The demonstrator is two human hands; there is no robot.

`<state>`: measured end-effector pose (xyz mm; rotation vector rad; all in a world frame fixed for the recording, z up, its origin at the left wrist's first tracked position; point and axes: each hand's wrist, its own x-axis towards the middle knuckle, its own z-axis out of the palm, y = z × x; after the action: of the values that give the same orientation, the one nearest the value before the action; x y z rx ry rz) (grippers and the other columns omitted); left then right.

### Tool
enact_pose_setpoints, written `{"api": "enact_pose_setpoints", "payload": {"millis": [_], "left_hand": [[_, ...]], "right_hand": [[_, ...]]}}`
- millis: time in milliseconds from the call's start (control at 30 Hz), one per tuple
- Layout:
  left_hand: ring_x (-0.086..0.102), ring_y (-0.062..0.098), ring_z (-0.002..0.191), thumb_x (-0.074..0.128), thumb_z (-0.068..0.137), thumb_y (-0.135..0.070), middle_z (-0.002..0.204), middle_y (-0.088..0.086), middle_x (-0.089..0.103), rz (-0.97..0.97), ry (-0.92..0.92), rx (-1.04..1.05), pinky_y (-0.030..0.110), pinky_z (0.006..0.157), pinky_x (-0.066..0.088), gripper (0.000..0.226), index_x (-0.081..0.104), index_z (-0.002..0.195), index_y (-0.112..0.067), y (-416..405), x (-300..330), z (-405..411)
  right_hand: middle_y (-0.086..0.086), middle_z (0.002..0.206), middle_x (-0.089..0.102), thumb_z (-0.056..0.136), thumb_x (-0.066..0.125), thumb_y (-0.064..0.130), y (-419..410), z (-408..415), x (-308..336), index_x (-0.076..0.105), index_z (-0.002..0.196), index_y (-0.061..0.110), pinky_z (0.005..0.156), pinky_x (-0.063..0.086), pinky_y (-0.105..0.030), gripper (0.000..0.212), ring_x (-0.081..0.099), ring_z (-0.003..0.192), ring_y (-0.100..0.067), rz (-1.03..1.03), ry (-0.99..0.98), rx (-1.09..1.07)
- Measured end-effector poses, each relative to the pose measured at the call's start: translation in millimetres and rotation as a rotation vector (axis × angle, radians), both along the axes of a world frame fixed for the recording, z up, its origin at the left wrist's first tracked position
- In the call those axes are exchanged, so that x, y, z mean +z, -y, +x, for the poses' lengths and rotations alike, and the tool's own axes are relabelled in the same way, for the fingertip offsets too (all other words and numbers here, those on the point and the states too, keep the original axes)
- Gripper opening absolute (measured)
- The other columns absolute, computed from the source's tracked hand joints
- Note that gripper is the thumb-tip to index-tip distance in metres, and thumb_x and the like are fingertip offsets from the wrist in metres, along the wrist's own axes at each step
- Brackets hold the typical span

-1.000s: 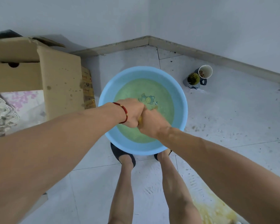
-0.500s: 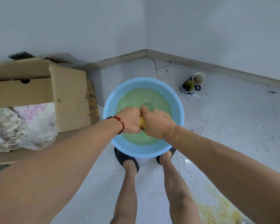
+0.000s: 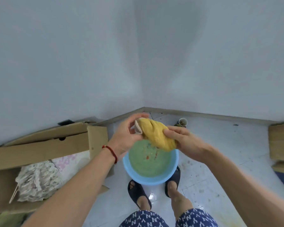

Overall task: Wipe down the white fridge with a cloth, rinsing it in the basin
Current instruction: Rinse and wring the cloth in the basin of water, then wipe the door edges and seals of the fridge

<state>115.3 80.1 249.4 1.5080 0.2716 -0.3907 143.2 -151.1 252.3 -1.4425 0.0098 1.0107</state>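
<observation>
We're on the rinse step right now, holding the wrung-up yellow cloth [image 3: 156, 135] over the blue basin [image 3: 150, 181] of greenish water sitting on the floor between our feet. Left hand [image 3: 127, 136] is pinching the pale end of the cloth, grip partly open with the fingers loosely curled around it. Right hand [image 3: 183, 140] is gripping the fat twisted end, thumb clamped on top. The fridge isn't in view, so next we're probably shaking the cloth out and turning to find it.
</observation>
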Motion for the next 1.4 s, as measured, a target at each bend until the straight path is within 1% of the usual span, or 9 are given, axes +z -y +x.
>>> {"api": "enact_pose_setpoints", "payload": {"millis": [300, 467, 600, 767, 900, 1000, 1100, 1300, 1400], "left_hand": [[0.067, 0.015, 0.105, 0.051, 0.076, 0.029, 0.117, 0.008, 0.071, 0.118, 0.414, -0.354, 0.028, 0.092, 0.053, 0.064, 0.061, 0.125, -0.01, 58, 121, 34], [0.069, 0.015, 0.1, 0.052, 0.076, 0.021, 0.103, -0.007, 0.074, 0.167, 0.609, -0.537, 0.035, 0.089, 0.058, 0.056, 0.071, 0.111, -0.019, 111, 172, 20], [0.069, 0.017, 0.09, 0.06, 0.076, 0.002, 0.098, -0.006, 0.072, 0.267, 0.657, -0.572, 0.044, 0.075, 0.061, 0.048, 0.071, 0.112, -0.027, 135, 189, 10], [0.067, 0.019, 0.067, 0.063, 0.083, 0.0, 0.086, 0.013, 0.069, 0.421, 0.357, -0.58, 0.04, 0.067, 0.062, 0.026, 0.069, 0.102, -0.017, 211, 199, 14], [0.068, 0.011, 0.093, 0.073, 0.08, -0.012, 0.108, 0.0, 0.072, 0.65, 0.203, -0.946, 0.031, 0.083, 0.058, 0.025, 0.069, 0.102, -0.024, 304, 186, -8], [0.053, 0.009, 0.131, 0.069, 0.08, -0.009, 0.138, -0.007, 0.061, 0.154, 0.137, -1.174, 0.032, 0.11, 0.043, 0.056, 0.061, 0.134, -0.024, 395, 185, -52], [0.054, 0.027, 0.128, 0.063, 0.087, -0.008, 0.136, 0.011, 0.06, -0.38, -0.098, -1.108, 0.044, 0.113, 0.039, 0.048, 0.059, 0.135, -0.008, 481, 192, -102], [0.064, 0.032, 0.115, 0.065, 0.095, -0.009, 0.125, 0.019, 0.066, -0.424, 0.079, -1.135, 0.041, 0.101, 0.052, 0.036, 0.062, 0.13, -0.001, 593, 210, -134], [0.068, 0.03, 0.11, 0.065, 0.096, -0.02, 0.122, 0.02, 0.07, -0.245, 0.135, -1.22, 0.036, 0.091, 0.056, 0.034, 0.064, 0.127, -0.005, 636, 205, -153]], "right_hand": [[-0.016, 0.114, 0.076, 0.101, 0.056, 0.002, 38, -66, 104, 0.075, 0.117, 0.01, 0.103, 0.053, -0.049, 0.027, 0.071, 0.11, -0.031, -0.167, 0.382, -0.557], [-0.007, 0.113, 0.077, 0.099, 0.07, 0.02, 68, -108, 150, 0.072, 0.119, 0.012, 0.096, 0.057, -0.038, 0.022, 0.073, 0.109, -0.024, -0.116, 0.491, -0.682], [-0.008, 0.109, 0.079, 0.096, 0.071, 0.009, 103, -123, 158, 0.078, 0.113, 0.015, 0.103, 0.054, -0.05, 0.019, 0.073, 0.108, -0.026, -0.132, 0.577, -0.874], [-0.017, 0.104, 0.077, 0.096, 0.071, 0.017, 199, -155, 175, 0.072, 0.11, 0.011, 0.103, 0.053, -0.056, 0.016, 0.073, 0.101, -0.03, -0.051, 0.635, -1.084], [-0.024, 0.102, 0.072, 0.096, 0.068, 0.024, 288, -189, 200, 0.066, 0.114, 0.013, 0.086, 0.056, -0.049, 0.022, 0.069, 0.091, -0.032, 0.084, 0.696, -1.153], [-0.016, 0.093, 0.067, 0.099, 0.065, 0.025, 344, -212, 217, 0.064, 0.115, 0.013, 0.078, 0.054, -0.044, 0.02, 0.064, 0.084, -0.028, 0.044, 0.707, -1.11], [-0.017, 0.098, 0.07, 0.101, 0.064, 0.024, 398, -241, 231, 0.067, 0.118, 0.017, 0.081, 0.056, -0.047, 0.019, 0.069, 0.088, -0.03, -0.046, 0.7, -1.104], [-0.02, 0.135, 0.066, 0.104, 0.048, 0.046, 493, -328, 234, 0.059, 0.141, 0.008, 0.1, 0.053, -0.05, 0.054, 0.062, 0.128, -0.038, 0.41, 0.439, -1.383], [-0.016, 0.135, 0.067, 0.102, 0.055, 0.041, 500, -363, 182, 0.061, 0.138, 0.011, 0.107, 0.049, -0.052, 0.048, 0.065, 0.125, -0.033, 0.223, 0.313, -1.406]]}}
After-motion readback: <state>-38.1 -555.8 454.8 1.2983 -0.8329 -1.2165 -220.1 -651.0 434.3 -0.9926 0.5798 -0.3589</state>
